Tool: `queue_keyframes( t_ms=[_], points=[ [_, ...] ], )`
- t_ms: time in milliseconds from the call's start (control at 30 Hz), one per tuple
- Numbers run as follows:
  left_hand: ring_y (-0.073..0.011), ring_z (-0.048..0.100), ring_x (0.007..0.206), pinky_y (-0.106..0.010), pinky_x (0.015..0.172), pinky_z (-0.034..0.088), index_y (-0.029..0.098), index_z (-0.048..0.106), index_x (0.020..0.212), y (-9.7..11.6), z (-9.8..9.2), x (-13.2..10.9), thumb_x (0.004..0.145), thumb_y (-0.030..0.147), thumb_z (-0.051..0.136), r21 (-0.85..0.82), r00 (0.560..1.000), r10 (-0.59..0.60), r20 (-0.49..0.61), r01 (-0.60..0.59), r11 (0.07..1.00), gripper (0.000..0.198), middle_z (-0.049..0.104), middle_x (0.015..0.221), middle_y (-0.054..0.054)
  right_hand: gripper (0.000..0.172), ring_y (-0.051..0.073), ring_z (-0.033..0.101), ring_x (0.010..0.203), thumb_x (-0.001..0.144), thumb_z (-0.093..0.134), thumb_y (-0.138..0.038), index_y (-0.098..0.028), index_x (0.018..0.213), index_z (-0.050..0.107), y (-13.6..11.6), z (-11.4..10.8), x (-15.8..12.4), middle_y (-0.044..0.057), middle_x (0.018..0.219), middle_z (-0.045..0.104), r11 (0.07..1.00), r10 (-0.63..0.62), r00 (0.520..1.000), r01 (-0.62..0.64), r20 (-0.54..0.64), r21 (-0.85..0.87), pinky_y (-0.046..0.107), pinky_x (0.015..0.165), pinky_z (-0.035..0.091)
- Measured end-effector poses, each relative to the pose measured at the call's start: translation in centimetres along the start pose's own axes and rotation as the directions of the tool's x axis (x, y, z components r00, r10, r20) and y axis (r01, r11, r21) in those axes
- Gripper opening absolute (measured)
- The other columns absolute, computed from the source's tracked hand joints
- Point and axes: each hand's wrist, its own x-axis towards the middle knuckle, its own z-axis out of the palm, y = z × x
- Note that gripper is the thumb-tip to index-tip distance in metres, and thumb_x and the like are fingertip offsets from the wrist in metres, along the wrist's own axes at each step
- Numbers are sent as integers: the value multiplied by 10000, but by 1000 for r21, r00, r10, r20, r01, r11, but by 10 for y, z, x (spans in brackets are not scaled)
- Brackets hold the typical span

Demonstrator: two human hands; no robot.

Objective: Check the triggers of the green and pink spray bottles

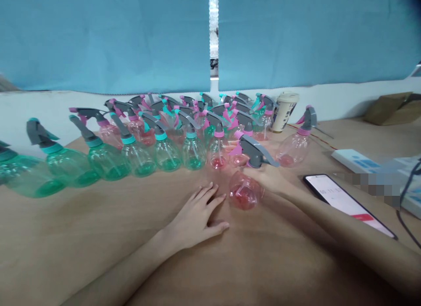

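Observation:
My left hand point(200, 211) lies on the wooden table with its fingers spread, holding nothing, just left of a pink spray bottle. That pink bottle point(245, 192) has a grey trigger head with a pink nozzle, and it leans slightly. Behind its neck is my right hand point(263, 176), wrapped round it and partly hidden by the trigger head. Another pink bottle point(217, 152) stands just beyond, beside a row of green bottles with turquoise collars, such as this green bottle point(167, 154).
More pink and green spray bottles crowd behind. A lone pink bottle point(294, 145) stands at the right, near a paper cup point(284, 113). A phone point(348, 205), a white power strip point(357, 161), cables and a brown bag point(393, 108) lie further right.

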Motion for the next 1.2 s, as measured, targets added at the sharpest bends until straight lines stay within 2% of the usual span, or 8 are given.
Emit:
queue_keyframes(
  t_ms=[167, 467, 700, 867, 1033, 1200],
  points=[
    [-289, 238, 1417, -489, 1144, 214, 170, 452, 1383, 0, 1, 0, 879, 643, 421, -15, 1000, 1, -5, -1, 1000, 692, 309, 1519, -143, 151, 246, 585, 686, 599, 548, -294, -246, 512, 435, -1, 0, 0, -10, 550, 512, 999, 50, 999, -50, -9, -20, 370, 664, 487],
    [-291, 216, 1424, -488, 1146, 198, 167, 435, 1397, -1, 0, 0, 884, 642, 411, -28, 1000, -4, 9, 4, 1000, 700, 283, 1529, -142, 173, 214, 548, 609, 614, 539, -272, -246, 489, 423, -3, 0, 0, -20, 510, 454, 1000, -6, 1000, 6, -1, -22, 347, 619, 484],
    [-283, 245, 1416, -482, 1139, 221, 182, 454, 1378, 0, 0, 0, 877, 641, 426, -21, 1000, 0, -10, -1, 1000, 680, 312, 1519, -135, 113, 216, 548, 630, 591, 549, -285, -245, 528, 465, 1, 0, 1, -14, 553, 514, 1000, -14, 1000, 14, -11, 20, 347, 617, 486],
    [-288, 229, 1421, -496, 1137, 216, 168, 443, 1388, -1, 1, 0, 884, 632, 423, -23, 1000, 5, -4, -5, 1000, 685, 301, 1521, -146, 130, 225, 557, 635, 591, 542, -286, -247, 522, 439, 0, 0, 1, -16, 531, 496, 1000, 21, 1000, -21, 3, 11, 360, 630, 487],
    [-297, 244, 1414, -499, 1134, 225, 179, 460, 1373, -1, 2, -1, 880, 631, 436, -48, 1000, 7, -24, -8, 999, 670, 324, 1512, -140, 67, 242, 583, 690, 597, 551, -297, -244, 591, 511, 2, 0, 1, 1, 620, 577, 1000, 14, 1000, -14, -2, 14, 383, 662, 486],
    [-294, 234, 1418, -498, 1140, 210, 187, 451, 1381, -3, 4, -1, 879, 640, 428, -38, 999, 11, -32, -12, 999, 677, 317, 1515, -136, 41, 237, 586, 685, 591, 551, -262, -243, 616, 524, -2, -1, 2, -3, 623, 582, 1000, 2, 1000, -2, -8, -18, 371, 655, 481]
  ],
)
